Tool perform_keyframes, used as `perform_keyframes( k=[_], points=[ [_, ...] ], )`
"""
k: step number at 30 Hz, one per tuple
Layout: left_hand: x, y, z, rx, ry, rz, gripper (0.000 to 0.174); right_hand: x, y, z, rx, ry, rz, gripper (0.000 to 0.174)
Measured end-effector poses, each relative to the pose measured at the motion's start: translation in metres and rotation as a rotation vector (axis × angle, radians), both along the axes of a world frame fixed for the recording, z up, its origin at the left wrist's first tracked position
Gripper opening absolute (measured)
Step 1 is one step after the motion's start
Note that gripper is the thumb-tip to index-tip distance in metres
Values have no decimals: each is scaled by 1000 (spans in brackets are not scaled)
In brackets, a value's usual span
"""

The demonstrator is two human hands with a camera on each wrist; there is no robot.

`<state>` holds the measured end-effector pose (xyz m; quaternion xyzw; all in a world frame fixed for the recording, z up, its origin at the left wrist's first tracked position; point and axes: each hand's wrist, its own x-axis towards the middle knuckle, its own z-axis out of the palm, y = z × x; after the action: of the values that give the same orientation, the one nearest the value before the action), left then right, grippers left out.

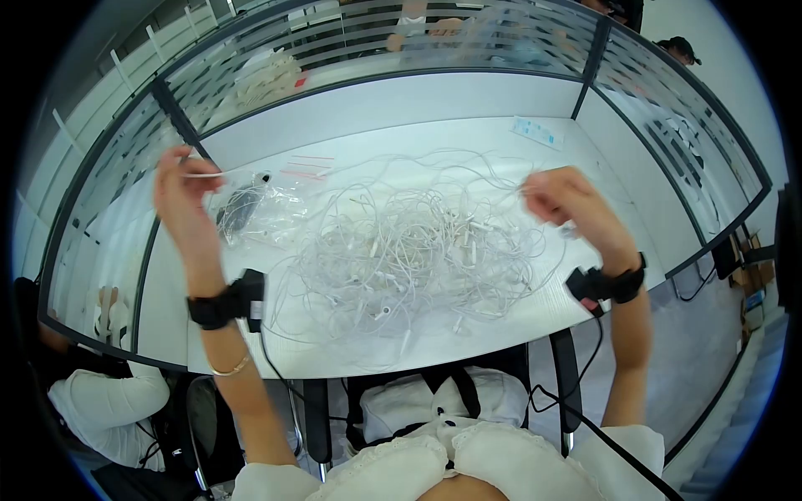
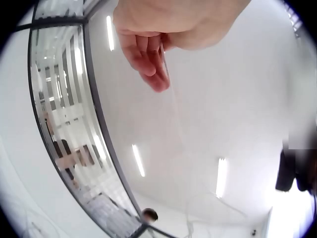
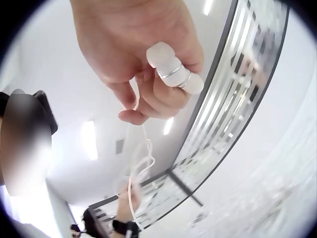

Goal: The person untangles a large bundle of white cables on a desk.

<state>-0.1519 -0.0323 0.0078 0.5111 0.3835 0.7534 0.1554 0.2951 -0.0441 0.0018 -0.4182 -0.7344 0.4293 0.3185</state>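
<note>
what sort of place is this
Probably a shared workroom or office: a white tabletop holds a tangled heap of thin white cables, dark-framed striped glass partitions enclose it, and a person in a white top is alongside.

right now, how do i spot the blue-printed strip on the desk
On the white desk, find the cable tangle. Look beyond it, past the right hand, toward the far right corner, where the strip lies. Its blue print sets it apart from the white tangle.
</note>
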Motion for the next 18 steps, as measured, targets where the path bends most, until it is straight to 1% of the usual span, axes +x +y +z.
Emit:
perform_keyframes(
  k=[1, 2, 3, 4, 5, 7, 10, 13, 14, 17, 18],
  points=[
    [-37, 3, 1, 46, -70, -17, 26, 19, 6, -1, -15, -29, -141, 47],
    [-60, 1, 3, 104, -150, -60, 21, 43, 14, -4, 5, -30, -222, 46],
    [-96, -1, 3, 118, -205, -89, 19, 66, 22, -7, 26, -29, -303, 45],
    [-106, -10, 9, 130, -283, -24, 18, 85, 27, -10, 18, 0, -348, 45],
    [-136, -15, 6, 144, -296, -39, 20, 102, 31, -13, 10, 30, -393, 44],
    [-155, -32, 8, 146, -357, 33, 23, 133, 38, -20, 6, 87, -449, 43],
    [-211, -48, -7, 229, -319, 33, 23, 162, 44, -27, -47, 151, -515, 41],
    [-220, -62, -2, 218, -388, 219, 23, 183, 54, -43, -29, 164, -582, 40],
    [-249, -70, -9, 210, -287, 109, 25, 190, 59, -48, -21, 170, -607, 39],
    [-180, -87, 13, 307, -284, 191, 28, 210, 73, -62, -16, 160, -669, 38],
    [-191, -92, 14, 290, -253, 223, 29, 213, 75, -65, -24, 140, -681, 38]
  ],
)
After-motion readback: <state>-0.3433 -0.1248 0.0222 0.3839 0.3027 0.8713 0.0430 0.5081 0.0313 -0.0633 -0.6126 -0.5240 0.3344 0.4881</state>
